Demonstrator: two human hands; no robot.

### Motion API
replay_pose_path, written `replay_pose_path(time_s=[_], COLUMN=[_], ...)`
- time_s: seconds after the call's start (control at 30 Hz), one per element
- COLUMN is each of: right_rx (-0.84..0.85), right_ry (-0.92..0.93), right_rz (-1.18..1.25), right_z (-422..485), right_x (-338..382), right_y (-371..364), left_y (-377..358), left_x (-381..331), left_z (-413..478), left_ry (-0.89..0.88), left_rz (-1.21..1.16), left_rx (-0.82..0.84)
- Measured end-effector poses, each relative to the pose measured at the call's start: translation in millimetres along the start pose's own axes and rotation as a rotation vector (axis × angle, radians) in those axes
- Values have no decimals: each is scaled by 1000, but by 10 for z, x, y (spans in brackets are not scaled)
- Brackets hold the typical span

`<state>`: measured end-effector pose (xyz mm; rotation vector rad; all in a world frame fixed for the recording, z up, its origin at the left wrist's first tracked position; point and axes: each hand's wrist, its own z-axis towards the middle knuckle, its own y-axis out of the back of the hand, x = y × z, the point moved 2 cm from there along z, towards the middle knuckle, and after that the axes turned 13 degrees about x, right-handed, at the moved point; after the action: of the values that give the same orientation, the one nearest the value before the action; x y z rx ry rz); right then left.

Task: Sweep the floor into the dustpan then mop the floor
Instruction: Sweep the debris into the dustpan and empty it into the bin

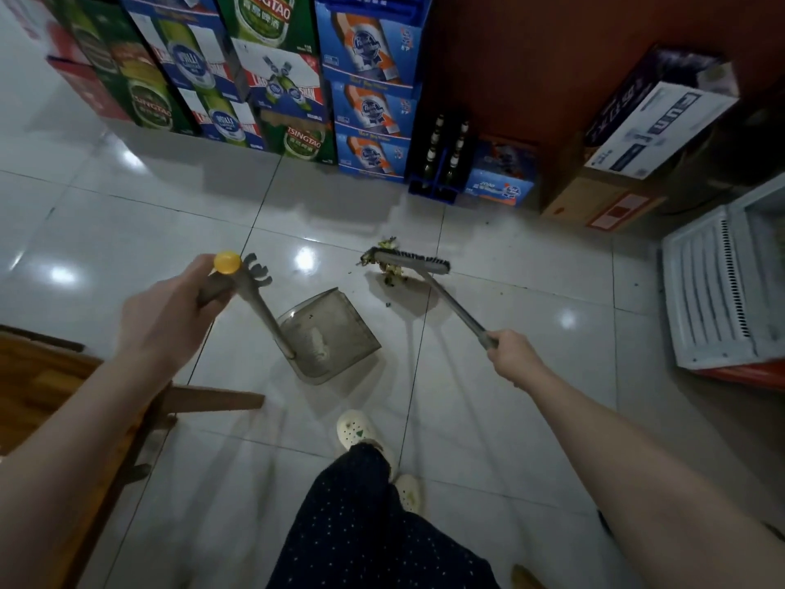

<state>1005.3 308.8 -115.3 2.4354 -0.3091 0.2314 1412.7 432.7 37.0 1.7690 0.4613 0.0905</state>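
Our left hand (170,316) curls round the top of the grey pole of the dustpan (335,333), just under a round yellow cap (227,262) and beside a toothed plastic comb (257,274). The pole slants down to the pan, a smoky translucent scoop resting on the glossy white tiled floor (127,231) between our hands, its wide mouth turned towards the broom (454,308). Our right hand (512,352) grips the broom's slim grey handle. Its long, narrow head (418,262) with dark bristles touches a crumpled clump of yellow-green scraps (393,276), apart from the pan's lip. Beyond stand stacked printed beer cartons (369,91) and two dark bottles (437,155). A white slatted grille (713,291) sits at the right.
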Motion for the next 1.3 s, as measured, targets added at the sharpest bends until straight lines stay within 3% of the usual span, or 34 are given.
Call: replay_pose_path(time_s=[0.43, 0.77, 1.17, 1.3], right_rx=[14, 34, 116, 101], right_ry=[-218, -411, -444, -438], right_rz=[367, 764, 1063, 1289], right_z=[-189, 142, 471, 582], right_x=[-84, 806, 2090, 2509], right_y=[-468, -866, -969, -885], left_y=[14, 267, 459, 490], left_x=[245, 648, 1131, 1325], left_z=[249, 839, 1265, 1350], left_ry=[-85, -168, -230, -216], left_rz=[14, 43, 60, 45], left_rx=[40, 87, 70, 69])
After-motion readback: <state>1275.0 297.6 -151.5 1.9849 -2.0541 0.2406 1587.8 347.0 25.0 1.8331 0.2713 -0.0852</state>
